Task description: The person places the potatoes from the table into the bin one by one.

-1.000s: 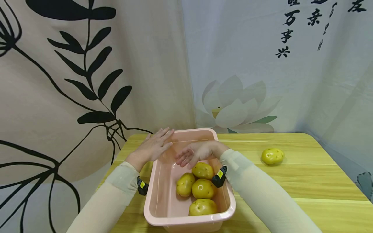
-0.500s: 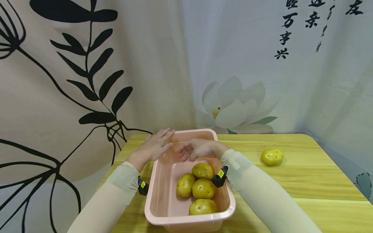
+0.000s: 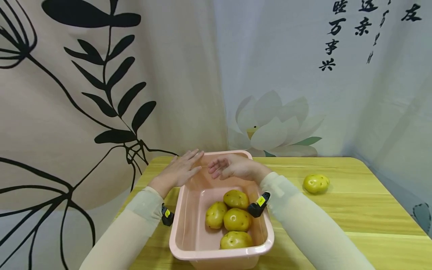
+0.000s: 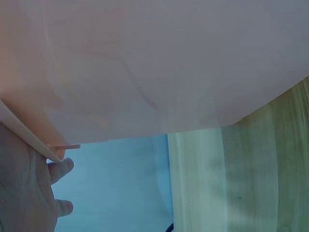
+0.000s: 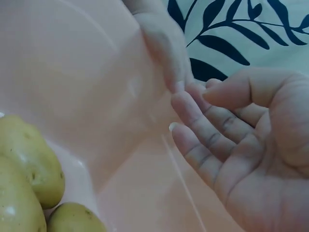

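Note:
A pink plastic basin (image 3: 221, 256) stands on the table with several yellow potatoes (image 3: 237, 219) on its floor. My left hand (image 3: 179, 170) rests on the far left rim, fingers extended; the left wrist view shows that hand (image 4: 24, 183) against the rim, beside the basin's outer wall (image 4: 145, 63). Above the far part of the basin is my right hand (image 3: 237, 167), beyond the potatoes. In the right wrist view this hand (image 5: 241, 140) has loosely bent fingers and an empty palm, with the potatoes (image 5: 24, 164) at the lower left.
One more potato (image 3: 316, 183) lies on the wooden table (image 3: 337, 213), to the right of the basin. A patterned curtain (image 3: 182, 75) hangs behind the table's far edge. Each wrist wears a small black camera, such as the right wrist camera (image 3: 258, 204).
My right hand has risen away from the potatoes toward the basin's far end, its fingers bending a little more. My left hand stays on the rim, and the potatoes keep their places.

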